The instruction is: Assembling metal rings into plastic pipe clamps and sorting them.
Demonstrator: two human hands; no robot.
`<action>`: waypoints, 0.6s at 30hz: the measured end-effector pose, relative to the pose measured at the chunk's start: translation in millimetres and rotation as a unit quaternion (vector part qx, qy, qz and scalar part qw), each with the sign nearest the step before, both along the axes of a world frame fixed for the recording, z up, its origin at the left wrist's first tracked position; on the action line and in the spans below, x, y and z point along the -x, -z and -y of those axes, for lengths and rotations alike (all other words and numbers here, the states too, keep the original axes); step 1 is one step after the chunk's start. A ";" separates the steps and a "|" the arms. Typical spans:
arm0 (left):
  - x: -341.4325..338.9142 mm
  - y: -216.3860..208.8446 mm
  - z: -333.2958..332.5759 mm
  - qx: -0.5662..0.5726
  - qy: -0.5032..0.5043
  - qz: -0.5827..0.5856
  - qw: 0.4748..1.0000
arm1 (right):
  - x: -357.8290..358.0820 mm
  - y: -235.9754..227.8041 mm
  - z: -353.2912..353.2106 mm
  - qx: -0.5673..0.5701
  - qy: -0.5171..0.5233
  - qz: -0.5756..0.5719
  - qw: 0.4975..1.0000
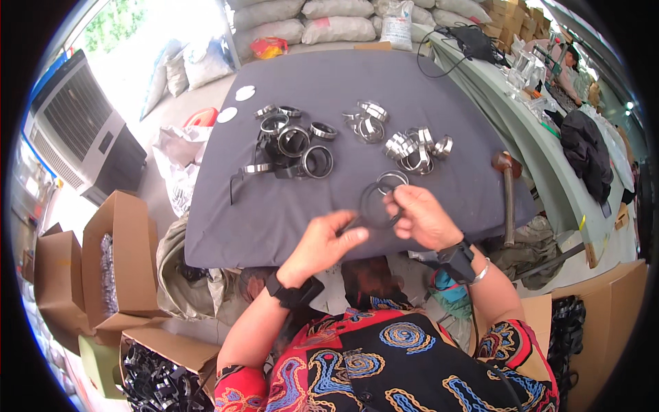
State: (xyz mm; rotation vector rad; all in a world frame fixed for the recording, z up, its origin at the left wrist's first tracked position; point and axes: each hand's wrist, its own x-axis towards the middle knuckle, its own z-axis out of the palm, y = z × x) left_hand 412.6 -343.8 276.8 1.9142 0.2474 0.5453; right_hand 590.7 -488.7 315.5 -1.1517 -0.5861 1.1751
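Observation:
Both hands meet over the near edge of a dark grey cloth-covered table [274, 206]. My right hand [422, 216] pinches a thin black rubber ring [374, 202] at its right side. My left hand [322, 240] grips the same ring at its lower left with thumb and fingers. A silver metal ring [392, 179] lies on the cloth just beyond the black ring. Further back sit a cluster of black-lined metal rings [295, 141] on the left and piles of bare silver rings [415, 147] on the right.
A hammer [508, 192] lies at the table's right edge. Open cardboard boxes [123, 261] stand on the floor at left, one holding dark parts [154, 384]. Sacks [336, 27] are stacked beyond the table. A long bench [535, 123] with clothing runs along the right.

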 end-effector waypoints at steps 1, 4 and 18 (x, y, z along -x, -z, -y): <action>10.6 8.4 3.1 0.129 0.068 -0.095 0.985 | 7.4 4.3 -3.3 0.017 -0.019 0.000 1.000; 37.0 15.0 13.1 0.345 0.029 -0.050 0.937 | -7.4 21.6 -14.0 -0.018 0.013 0.364 0.931; 30.6 14.3 29.8 0.468 -0.132 0.147 0.861 | 30.9 22.3 -18.0 0.014 -0.046 0.214 0.976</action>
